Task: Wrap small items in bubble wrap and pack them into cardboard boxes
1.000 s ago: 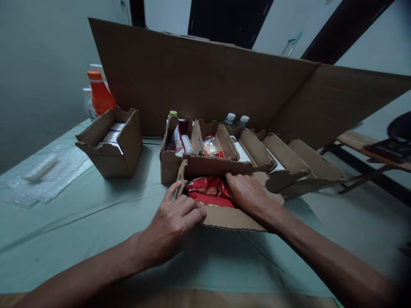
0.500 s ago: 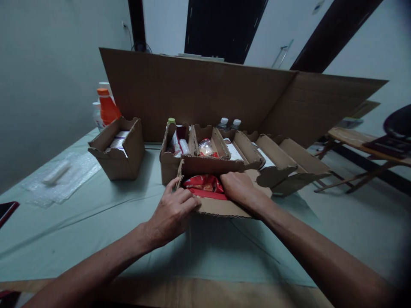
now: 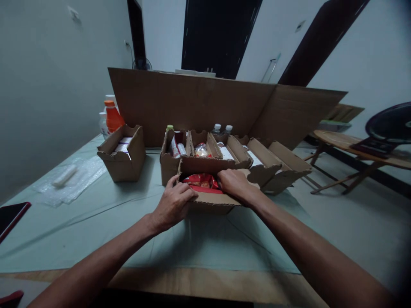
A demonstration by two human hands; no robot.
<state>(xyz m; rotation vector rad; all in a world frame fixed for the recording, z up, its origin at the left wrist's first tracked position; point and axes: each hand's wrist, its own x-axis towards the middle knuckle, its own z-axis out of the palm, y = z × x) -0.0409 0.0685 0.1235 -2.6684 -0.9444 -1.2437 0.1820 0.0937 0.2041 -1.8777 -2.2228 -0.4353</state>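
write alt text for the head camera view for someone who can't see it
The left hand and right hand rest on a small cardboard box holding red packets, on a green-covered table. Behind it stand more open boxes, an orange bottle and a tall cardboard sheet.

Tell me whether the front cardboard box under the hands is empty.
No, a red packet lies in the front box, between the left hand and the right hand.
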